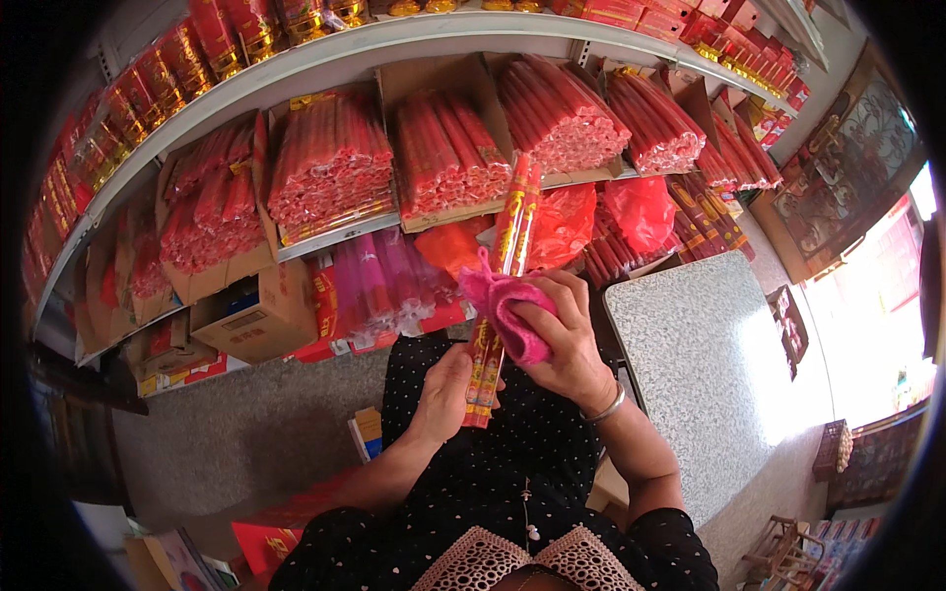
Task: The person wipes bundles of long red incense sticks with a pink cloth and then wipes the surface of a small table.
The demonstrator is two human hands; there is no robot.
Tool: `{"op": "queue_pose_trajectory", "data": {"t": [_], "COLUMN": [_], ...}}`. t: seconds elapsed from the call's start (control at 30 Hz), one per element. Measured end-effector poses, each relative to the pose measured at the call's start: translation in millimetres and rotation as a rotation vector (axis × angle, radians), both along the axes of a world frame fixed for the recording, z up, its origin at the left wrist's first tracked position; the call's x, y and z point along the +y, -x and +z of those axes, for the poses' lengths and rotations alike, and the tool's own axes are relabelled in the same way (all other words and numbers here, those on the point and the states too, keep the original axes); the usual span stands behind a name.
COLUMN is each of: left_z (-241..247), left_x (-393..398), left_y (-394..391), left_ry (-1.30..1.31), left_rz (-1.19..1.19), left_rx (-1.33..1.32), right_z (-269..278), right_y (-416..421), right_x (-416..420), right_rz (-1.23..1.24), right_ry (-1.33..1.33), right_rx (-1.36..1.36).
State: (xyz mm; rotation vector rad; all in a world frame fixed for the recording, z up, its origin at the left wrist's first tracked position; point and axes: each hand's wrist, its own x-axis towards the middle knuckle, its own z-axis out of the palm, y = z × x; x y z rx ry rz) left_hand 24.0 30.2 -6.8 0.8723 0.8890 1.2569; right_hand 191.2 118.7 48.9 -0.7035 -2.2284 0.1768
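My left hand grips the lower end of a pair of long red candles in printed gold-and-red wrapping. The pair slants up and slightly right, away from my body. Around its middle, my right hand presses a pink cloth against the wrapping. The cloth is bunched in the fingers and hides part of the candles. Just beyond their upper end are cardboard boxes packed with plastic-wrapped red candles.
A white shelf edge curves across above the boxes. Purple wrapped bundles and red plastic bags lie on the lower level. At right stands a speckled grey table. An open carton sits low at left.
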Motion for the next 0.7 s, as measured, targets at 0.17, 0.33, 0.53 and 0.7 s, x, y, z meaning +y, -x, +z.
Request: {"op": "queue_pose_trajectory", "data": {"t": [0.17,0.33,0.53,0.7], "left_z": [5.2,-6.6,3.5,6.0], "left_x": [-3.9,-5.0,-9.7,-15.5], "left_y": [-1.0,2.9,2.5,-1.7], "left_ry": [-0.077,-0.131,-0.178,-0.092], "left_rz": [0.006,0.077,0.073,-0.163], "left_rx": [0.175,0.141,0.271,0.104], "right_z": [8.2,1.7,-7.3,29.3], "right_y": [12.0,11.8,2.0,-19.2], "right_x": [-4.0,-29.0,-36.9,48.6], "right_rz": [-0.027,0.082,0.169,-0.234], "right_ry": [0.128,0.047,-0.051,-0.083], "right_rx": [0.083,0.013,-0.046,0.193]}}
